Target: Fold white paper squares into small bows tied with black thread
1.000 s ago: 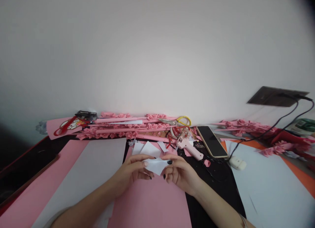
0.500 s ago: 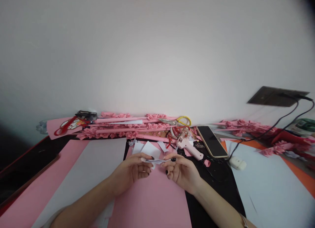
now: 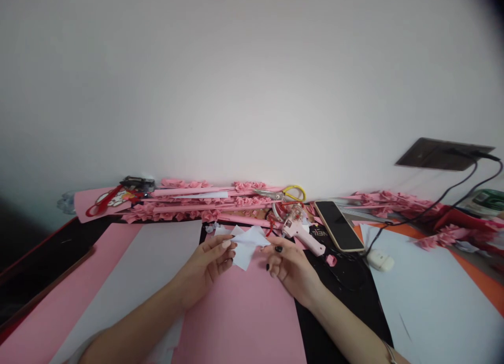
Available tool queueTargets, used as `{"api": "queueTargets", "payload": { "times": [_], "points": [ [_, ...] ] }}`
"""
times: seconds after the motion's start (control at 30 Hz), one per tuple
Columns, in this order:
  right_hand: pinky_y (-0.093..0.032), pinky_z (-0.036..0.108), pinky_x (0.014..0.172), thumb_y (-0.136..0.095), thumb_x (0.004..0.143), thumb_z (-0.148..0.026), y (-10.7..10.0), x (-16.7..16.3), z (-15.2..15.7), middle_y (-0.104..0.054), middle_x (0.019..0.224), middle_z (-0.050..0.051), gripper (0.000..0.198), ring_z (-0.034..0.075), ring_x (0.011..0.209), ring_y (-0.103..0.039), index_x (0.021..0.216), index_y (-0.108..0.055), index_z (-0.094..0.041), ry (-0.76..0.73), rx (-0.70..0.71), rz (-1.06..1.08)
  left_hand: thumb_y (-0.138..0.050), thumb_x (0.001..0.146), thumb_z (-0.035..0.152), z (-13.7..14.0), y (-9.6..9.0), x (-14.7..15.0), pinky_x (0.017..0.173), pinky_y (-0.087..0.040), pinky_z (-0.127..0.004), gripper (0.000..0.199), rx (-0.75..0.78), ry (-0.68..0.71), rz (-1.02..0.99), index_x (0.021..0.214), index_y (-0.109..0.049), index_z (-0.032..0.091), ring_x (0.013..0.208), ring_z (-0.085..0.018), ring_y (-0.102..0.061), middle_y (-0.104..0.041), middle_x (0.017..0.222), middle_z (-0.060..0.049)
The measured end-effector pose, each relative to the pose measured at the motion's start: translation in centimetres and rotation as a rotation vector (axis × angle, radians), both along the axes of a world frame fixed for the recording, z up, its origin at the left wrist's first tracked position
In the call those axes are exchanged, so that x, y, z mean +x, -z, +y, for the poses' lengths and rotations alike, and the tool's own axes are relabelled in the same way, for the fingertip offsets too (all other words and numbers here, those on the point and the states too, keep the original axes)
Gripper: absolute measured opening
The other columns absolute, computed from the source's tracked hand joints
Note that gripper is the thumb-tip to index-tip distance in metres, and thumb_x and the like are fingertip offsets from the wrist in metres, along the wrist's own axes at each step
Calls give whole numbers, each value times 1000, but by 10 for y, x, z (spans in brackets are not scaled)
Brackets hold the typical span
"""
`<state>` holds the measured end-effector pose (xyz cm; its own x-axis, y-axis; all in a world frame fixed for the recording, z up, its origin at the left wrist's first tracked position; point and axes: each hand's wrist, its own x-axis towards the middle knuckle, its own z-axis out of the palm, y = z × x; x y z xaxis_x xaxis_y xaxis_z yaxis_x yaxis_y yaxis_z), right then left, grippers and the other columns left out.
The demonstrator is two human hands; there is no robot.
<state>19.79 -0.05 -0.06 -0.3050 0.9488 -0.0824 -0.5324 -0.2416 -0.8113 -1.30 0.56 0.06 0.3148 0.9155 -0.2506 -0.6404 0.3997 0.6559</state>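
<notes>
A small white piece of paper [image 3: 244, 251] with a crease across it is held up between my two hands, over a pink sheet [image 3: 246, 311]. My left hand [image 3: 205, 267] pinches its left corner between thumb and fingers. At the opposite corner, the thumb and forefinger of my right hand [image 3: 289, 267] close on the edge, the other fingers curled. Behind the held piece, more small white paper pieces [image 3: 222, 231] lie on the pink sheet, partly covered by it.
Yellow-handled scissors [image 3: 293, 192] rest on pink paper flower stems [image 3: 189, 201] along the wall. A pink glue gun [image 3: 305, 235], a phone [image 3: 339, 226] and a white case [image 3: 380, 260] lie to the right. Large white sheets [image 3: 429, 296] flank the hands. Black cables [image 3: 437, 201] run from the wall socket.
The white paper, seen nearly edge-on before, now shows its face, with a corner pointing down towards me. My left hand has shifted slightly left; my right hand stays almost where it was.
</notes>
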Motion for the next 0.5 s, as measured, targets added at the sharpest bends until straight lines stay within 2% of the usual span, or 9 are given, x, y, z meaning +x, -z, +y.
{"api": "queueTargets", "payload": {
  "times": [0.17,0.23,0.3,0.4,0.5],
  "points": [
    [-41,20,45,-67,70,-22,4,-7,-4,-65,70,3,17,10,49,-54,85,-63,-15,39,237,-444,-73,68,17,1,2,1,55,-52,-14,12,-21,-12,83,76,-64,15,59,-6,-62,-67,68,1],
    [-39,20,45,-62,75,-23,5,-8,-7,-62,62,2,9,9,46,-51,78,-62,-14,30,336,-608,-73,68,20,0,1,2,55,-51,-14,12,-17,2,118,73,-63,15,57,-6,-62,-67,66,1],
    [-37,20,43,-53,83,-25,4,-7,-10,-59,57,1,17,8,43,-48,74,-62,-14,25,423,-737,-73,69,22,-1,1,2,54,-50,-14,13,-6,22,143,71,-62,15,56,-6,-61,-67,66,1],
    [-36,19,43,-47,87,-27,3,-5,-11,-57,55,0,21,9,42,-47,77,-60,-14,6,499,-835,-71,70,24,-2,1,3,55,-49,-14,14,15,34,164,70,-61,15,56,-6,-61,-67,66,1],
    [-36,19,43,-42,90,-30,4,-4,-11,-57,55,1,27,9,41,-47,74,-58,-15,-3,512,-849,-70,72,25,-2,2,3,56,-48,-15,15,39,36,191,70,-60,15,56,-6,-60,-67,66,1]
  ]
}}
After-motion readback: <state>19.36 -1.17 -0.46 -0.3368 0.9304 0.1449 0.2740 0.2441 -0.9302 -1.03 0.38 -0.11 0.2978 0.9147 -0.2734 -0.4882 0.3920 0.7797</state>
